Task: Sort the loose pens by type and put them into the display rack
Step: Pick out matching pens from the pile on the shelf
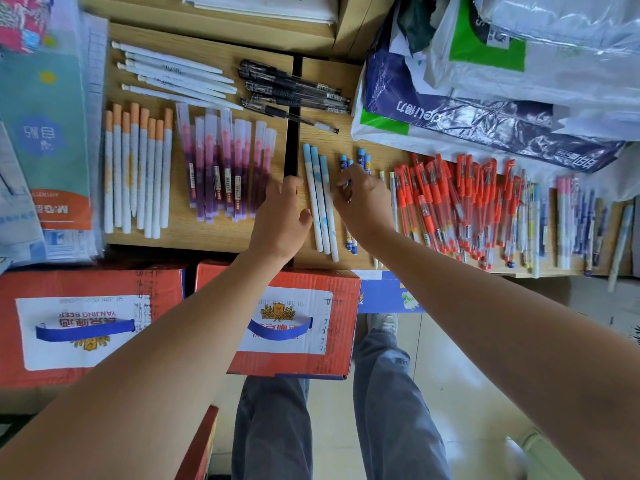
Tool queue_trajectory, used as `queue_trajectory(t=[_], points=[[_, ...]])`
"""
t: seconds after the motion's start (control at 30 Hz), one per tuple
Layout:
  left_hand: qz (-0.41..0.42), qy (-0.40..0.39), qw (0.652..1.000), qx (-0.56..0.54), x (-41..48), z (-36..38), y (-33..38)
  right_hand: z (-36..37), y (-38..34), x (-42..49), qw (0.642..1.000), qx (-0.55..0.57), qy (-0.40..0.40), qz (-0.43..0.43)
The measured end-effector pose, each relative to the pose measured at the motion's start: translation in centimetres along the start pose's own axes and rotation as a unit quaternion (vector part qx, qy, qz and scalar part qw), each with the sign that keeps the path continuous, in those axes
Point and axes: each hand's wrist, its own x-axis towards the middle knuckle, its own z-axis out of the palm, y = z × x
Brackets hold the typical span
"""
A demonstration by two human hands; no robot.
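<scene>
The loose pens are lying in rows on the worktop, and sorting is looking well advanced. White pens, black pens, orange-capped pens and purple pens are sitting in separate groups. The pale-blue pens are lying between the hands. The right hand is curling its grip on the dark-blue patterned pens, apparently pinching one. The left hand is hovering just beside the pale-blue ones, its grip relaxed and holding nothing. The red pens and the mixed pile are waiting in a jumble. No display rack is showing, so racking is probably not yet begun.
</scene>
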Motion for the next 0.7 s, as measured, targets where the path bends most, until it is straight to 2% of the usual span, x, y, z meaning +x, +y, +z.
queue_trajectory(t=[0.5, 0.7], points=[[-0.006, 0.008, 1.0, 0.005, -0.5, -0.2, 0.2, -1.7, 0.8, -0.5, 0.998, 0.045, 0.006, -0.035], [0.027, 0.084, 0.996, 0.029, -1.6, -0.7, 2.0, -3.3, 2.1, -1.7, 0.993, 0.097, -0.043, -0.054]])
